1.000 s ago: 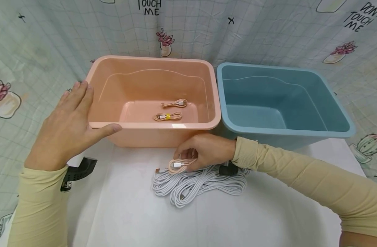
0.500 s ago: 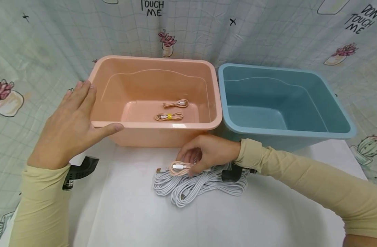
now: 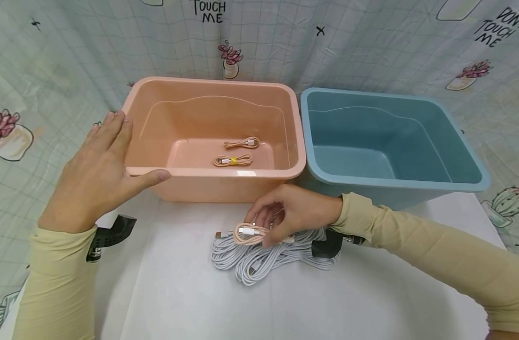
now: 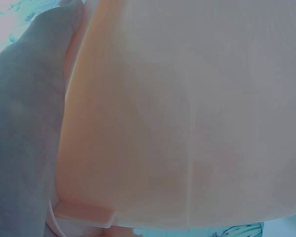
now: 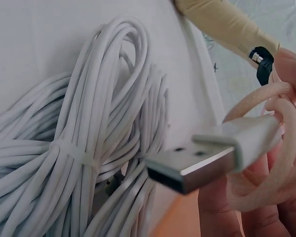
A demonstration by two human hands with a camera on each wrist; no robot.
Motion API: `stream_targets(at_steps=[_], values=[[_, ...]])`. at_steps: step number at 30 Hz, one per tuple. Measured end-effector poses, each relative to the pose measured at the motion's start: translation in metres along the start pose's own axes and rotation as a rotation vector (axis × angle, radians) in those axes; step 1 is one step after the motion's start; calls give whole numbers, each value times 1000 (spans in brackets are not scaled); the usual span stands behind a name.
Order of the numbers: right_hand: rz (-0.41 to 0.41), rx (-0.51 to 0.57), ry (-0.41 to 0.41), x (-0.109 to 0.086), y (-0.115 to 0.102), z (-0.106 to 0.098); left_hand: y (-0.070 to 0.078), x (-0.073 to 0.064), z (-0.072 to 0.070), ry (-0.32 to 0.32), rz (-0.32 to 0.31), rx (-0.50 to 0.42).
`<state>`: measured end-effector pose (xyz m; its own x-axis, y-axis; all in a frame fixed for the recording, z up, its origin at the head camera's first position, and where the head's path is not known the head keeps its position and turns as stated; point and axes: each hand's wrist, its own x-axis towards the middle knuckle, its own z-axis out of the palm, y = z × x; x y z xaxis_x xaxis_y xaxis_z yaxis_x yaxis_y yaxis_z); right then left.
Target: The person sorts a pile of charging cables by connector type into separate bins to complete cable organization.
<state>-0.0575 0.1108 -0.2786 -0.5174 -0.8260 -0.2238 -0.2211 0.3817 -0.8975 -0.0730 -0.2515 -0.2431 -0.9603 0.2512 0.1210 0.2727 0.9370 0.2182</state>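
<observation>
Thin, peach, soft-sheathed coiled cable (image 3: pixel 252 241), white-and-metal USB plug (image 5: pixel 219 150): right hand (image 3: pixel 302 208) pinches it between fingers and thumb, at the white round-cord cable bundles (image 3: pixel 263 267); contact unclear. Left fingers lie straight along the peach plastic bin (image 3: pixel 217 173). Should be light, bendy, not slippery; loops may splay. Pinch mid-coil, plug's body included.

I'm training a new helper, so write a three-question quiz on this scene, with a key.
1. True or false: the left hand is inside the blue bin.
2. How many coiled cables lie inside the peach bin?
3. What does the right hand hold? A) a white cable, B) a peach-coloured cable, C) a yellow tie.

Key: 1. False, it rests on the peach bin. 2. Two. 3. B.
</observation>
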Motion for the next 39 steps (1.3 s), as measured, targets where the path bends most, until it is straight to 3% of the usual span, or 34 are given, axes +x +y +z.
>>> stream_targets(at_steps=[10, 21, 31, 39], values=[[-10, 22, 30, -15, -19, 0, -3, -1, 2, -6, -6, -5], [-77, 65, 87, -32, -51, -7, -6, 2, 3, -5, 4, 0], [-155, 32, 164, -34, -73, -31, -6, 3, 2, 10, 13, 0], [-124, -22, 282, -27, -85, -54, -5, 2, 1, 3, 13, -2]])
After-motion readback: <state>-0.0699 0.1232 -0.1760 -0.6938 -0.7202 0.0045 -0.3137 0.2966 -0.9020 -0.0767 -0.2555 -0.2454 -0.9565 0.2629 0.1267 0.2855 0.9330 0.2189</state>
